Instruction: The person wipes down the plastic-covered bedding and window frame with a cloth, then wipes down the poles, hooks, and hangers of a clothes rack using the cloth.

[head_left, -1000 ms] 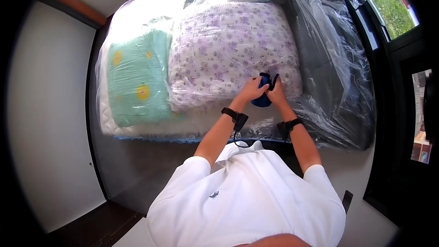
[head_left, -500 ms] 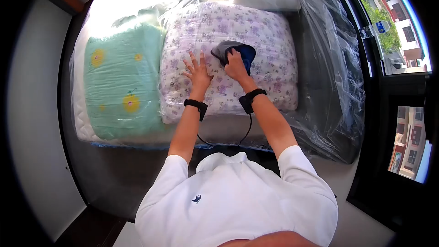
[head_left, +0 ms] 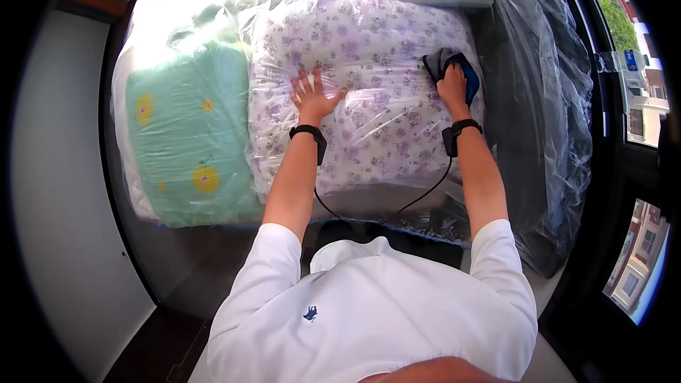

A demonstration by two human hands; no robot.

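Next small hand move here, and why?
Probably bring the open left hand across to the soft dark-blue-and-grey fabric item and help spread it: it looks bunched under the right hand, near the right edge of the white, purple-flowered quilt, while the left holds nothing.

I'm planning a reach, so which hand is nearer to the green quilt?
Left. The left hand is spread over the floral bedding, to the right of the green quilt; the right hand holds a dark item near the floral bedding's right edge.
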